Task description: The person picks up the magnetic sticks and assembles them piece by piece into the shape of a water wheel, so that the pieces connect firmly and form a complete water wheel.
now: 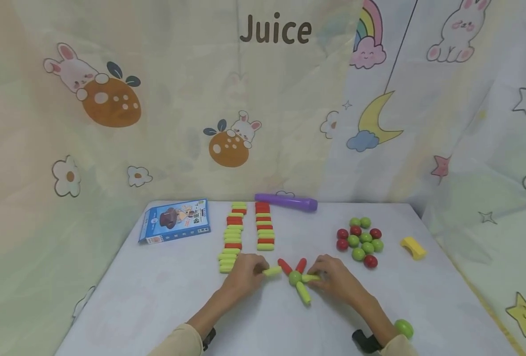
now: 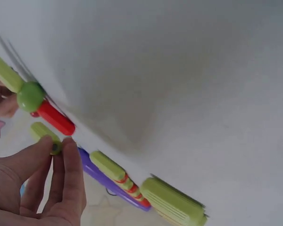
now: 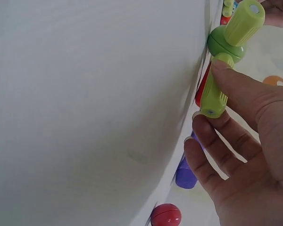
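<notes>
My left hand pinches a light green rod between thumb and fingertips. In the left wrist view that rod is held just off a red rod's end. A green ball lies to its right, with two red rods pointing away from me. One light green rod sticks out towards me from the ball. With thumb and fingers my right hand grips another light green rod, whose inner end meets the ball.
Two columns of red and light green rods stand behind, left of centre. Red and green balls cluster at right, near a yellow block. A purple stick and a blue box lie at the back. One green ball is beside my right wrist.
</notes>
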A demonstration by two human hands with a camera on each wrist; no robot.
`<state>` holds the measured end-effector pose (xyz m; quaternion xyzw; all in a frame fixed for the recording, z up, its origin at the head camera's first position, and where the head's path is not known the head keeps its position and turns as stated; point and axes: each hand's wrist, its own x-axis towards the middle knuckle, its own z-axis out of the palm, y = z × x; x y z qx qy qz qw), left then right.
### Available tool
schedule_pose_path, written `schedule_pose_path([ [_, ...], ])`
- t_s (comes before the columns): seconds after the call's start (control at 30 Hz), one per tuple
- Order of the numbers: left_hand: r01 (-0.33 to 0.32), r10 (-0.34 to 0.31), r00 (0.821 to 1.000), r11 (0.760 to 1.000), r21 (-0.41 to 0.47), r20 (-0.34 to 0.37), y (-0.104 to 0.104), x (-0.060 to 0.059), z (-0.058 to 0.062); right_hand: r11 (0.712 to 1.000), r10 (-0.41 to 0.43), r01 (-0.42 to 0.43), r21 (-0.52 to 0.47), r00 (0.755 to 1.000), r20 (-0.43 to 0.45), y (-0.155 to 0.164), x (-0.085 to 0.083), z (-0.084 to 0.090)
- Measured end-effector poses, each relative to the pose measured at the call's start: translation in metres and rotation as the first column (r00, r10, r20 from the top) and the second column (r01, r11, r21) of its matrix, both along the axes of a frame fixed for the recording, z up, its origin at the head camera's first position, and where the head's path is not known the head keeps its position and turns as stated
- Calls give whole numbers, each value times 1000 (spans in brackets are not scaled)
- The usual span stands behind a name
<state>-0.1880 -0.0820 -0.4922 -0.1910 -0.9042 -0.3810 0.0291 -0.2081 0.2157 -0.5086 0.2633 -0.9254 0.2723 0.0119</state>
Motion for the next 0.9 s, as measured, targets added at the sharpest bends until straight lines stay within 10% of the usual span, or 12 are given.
schedule_pose_path([
  [0.43,85,-87,996,994,-69,-18,16,1,-2,998,33,-35,-58,999,-33,-3,4,-4],
  [0.9,9,-9,1000,998,-55,3,10,-14,-3,996,-7,-1,-95,996,-85,2,4,0],
])
